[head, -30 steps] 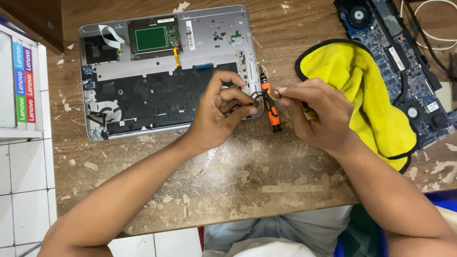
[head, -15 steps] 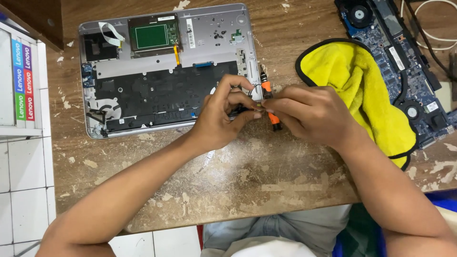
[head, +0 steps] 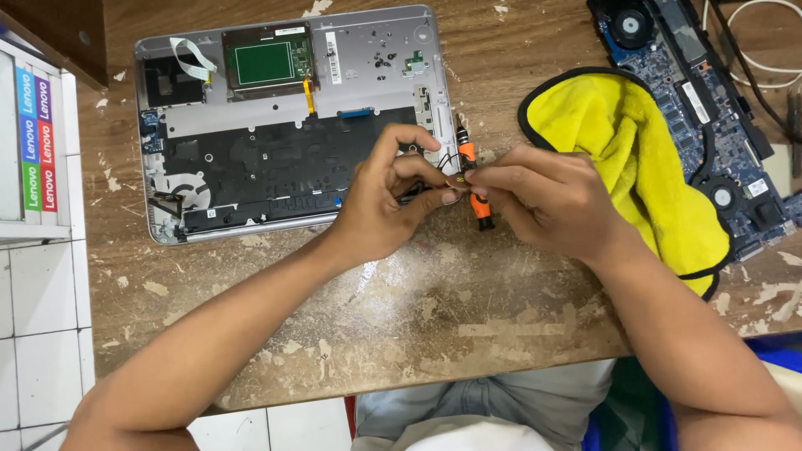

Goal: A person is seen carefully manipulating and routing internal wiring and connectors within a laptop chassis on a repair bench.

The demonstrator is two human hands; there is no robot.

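An opened silver laptop base (head: 368, 58) lies on a worn wooden table, showing a green board and the black back of the keyboard. At its front right corner my left hand (head: 384, 209) and my right hand (head: 543, 205) meet fingertip to fingertip. Together they pinch a small part with thin black wires (head: 451, 184). The wires run back toward the laptop's edge. An orange and black screwdriver (head: 482, 209) lies on the table just under the fingers, partly hidden by them.
A yellow cloth with black trim (head: 635, 159) lies right of my hands. Beyond it sits a blue circuit board with fans (head: 693, 75), and a white cable (head: 752, 58) lies at the far right. Boxes with coloured stripes (head: 33, 142) stand at the left. Small screws rest in the laptop base.
My right hand has moved left to meet the left hand. Both sets of fingertips now close together on the small wired part above the screwdriver.
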